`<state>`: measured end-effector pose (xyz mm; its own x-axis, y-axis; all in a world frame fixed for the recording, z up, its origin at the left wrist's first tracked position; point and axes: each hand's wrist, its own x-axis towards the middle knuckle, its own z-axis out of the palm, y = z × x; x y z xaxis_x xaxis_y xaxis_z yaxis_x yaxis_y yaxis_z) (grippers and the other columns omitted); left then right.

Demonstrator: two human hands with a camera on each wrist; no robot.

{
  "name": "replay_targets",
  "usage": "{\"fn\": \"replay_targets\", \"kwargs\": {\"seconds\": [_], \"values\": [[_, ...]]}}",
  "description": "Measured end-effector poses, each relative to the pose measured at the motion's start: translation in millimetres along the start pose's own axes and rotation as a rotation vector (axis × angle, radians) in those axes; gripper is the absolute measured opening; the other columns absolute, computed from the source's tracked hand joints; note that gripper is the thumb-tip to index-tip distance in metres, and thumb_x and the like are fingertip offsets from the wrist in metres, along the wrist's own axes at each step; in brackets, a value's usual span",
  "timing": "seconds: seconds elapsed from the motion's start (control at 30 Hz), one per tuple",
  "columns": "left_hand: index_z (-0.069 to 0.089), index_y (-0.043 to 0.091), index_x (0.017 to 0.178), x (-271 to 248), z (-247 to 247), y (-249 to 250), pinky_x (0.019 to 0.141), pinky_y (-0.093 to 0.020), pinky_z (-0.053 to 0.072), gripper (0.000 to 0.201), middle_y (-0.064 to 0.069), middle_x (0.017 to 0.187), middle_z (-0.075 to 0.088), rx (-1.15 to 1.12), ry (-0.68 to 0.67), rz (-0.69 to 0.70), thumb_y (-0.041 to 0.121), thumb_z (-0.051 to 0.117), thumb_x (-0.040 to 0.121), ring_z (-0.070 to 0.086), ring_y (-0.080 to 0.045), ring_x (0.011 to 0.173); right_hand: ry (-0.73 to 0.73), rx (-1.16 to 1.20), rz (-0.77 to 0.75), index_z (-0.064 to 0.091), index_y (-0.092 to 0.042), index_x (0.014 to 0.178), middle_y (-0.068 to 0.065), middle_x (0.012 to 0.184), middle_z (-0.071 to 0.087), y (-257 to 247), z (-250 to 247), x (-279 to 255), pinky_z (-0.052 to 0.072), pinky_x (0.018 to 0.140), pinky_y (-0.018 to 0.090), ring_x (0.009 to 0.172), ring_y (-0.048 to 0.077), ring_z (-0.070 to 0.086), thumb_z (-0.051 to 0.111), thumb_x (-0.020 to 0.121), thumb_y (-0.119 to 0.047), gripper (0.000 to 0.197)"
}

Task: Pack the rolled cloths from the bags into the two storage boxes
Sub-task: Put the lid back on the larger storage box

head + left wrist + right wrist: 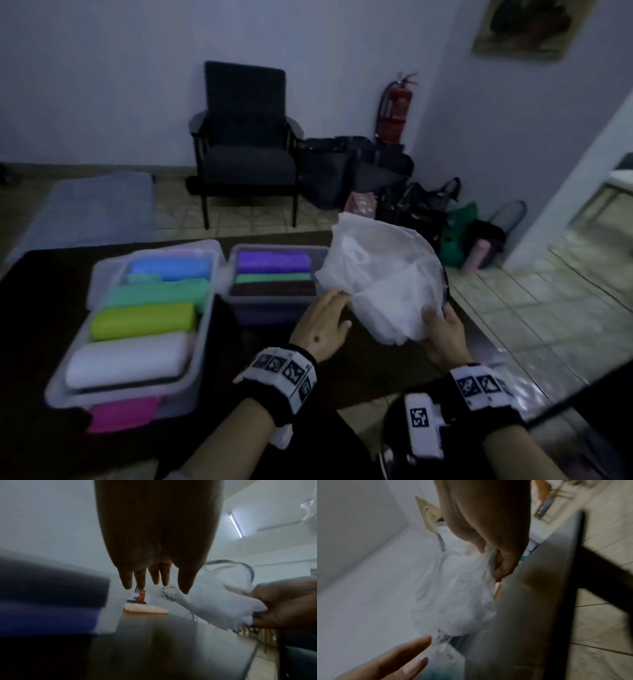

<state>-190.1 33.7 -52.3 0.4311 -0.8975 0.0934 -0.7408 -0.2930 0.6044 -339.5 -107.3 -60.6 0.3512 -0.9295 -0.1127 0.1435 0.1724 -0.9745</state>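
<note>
Dim room, dark surface [51, 274]. 2 boxes [202, 342] hold rolled cloths [140, 320]. Right hand [442, 334] fingers pinch the bag [380, 274]; left hand [322, 322] fingers straight, apart, touching it. Thin plastic could slip or tear.

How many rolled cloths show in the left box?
5: blue at the far end, then green, yellow, white, pink nearest. More may lie underneath.

Dim room, pale walls [102, 68], tiled floor [513, 308]. Dark armchair [245, 144] against far wall; red fire extinguisher [397, 109] and dark bags [359, 171] beside it. Framed picture [527, 27] upper right.
</note>
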Motion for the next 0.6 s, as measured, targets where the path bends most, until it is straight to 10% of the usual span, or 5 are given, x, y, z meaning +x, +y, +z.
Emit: {"fn": "replay_targets", "kwargs": {"seconds": [0.13,0.23,0.37,0.47,0.6], "values": [[0.026,0.016,0.146,2,60,13,0.116,-0.034,0.019,0.057,-0.002,0.156,0.014,0.016,-0.152,-0.091,0.025,0.049,0.094,0.019,-0.021,0.143,0.307,-0.073,-0.013,0.058,-0.006,0.11,0.007,0.092,0.06,48,-84,-7,0.044,0.054,0.008,0.085,0.02,0.052,0.046,0.091,0.005,0.025],[0.009,0.018,0.15,3,84,10,0.118,-0.04,0.006,0.065,-0.007,0.158,-0.007,0.126,-0.263,-0.237,0.035,0.043,0.097,-0.003,-0.025,0.146,0.477,-0.206,0.044,0.058,-0.006,0.095,0.003,0.074,0.059,87,-143,-12,0.044,0.06,0.017,0.082,0.021,0.048,0.041,0.088,0.009,0.024],[-0.006,0.023,0.15,-2,100,-5,0.116,-0.046,-0.005,0.07,-0.008,0.156,-0.02,0.214,-0.395,-0.415,0.049,0.031,0.097,-0.018,-0.028,0.144,0.651,-0.29,-0.104,0.058,-0.019,0.067,-0.013,0.052,0.053,137,-184,-30,0.033,0.055,0.008,0.052,-0.007,0.049,0.03,0.066,-0.005,0.031],[-0.01,0.024,0.149,-5,108,-12,0.115,-0.044,-0.009,0.068,-0.007,0.155,-0.023,0.281,-0.41,-0.439,0.054,0.021,0.097,-0.021,-0.025,0.143,0.743,-0.348,-0.039,0.061,-0.027,0.061,0.0,0.06,0.062,171,-196,-39,0.037,0.058,0.016,0.064,0.017,0.058,0.027,0.059,-0.01,0.037],[-0.009,0.025,0.149,-8,112,-12,0.115,-0.042,-0.01,0.066,-0.006,0.156,-0.022,0.312,-0.378,-0.439,0.054,0.019,0.097,-0.021,-0.023,0.143,0.721,-0.47,0.152,0.064,0.002,0.082,0.031,0.092,0.061,193,-196,-48,0.04,0.067,0.032,0.084,0.044,0.057,0.039,0.079,0.0,0.026]]}}
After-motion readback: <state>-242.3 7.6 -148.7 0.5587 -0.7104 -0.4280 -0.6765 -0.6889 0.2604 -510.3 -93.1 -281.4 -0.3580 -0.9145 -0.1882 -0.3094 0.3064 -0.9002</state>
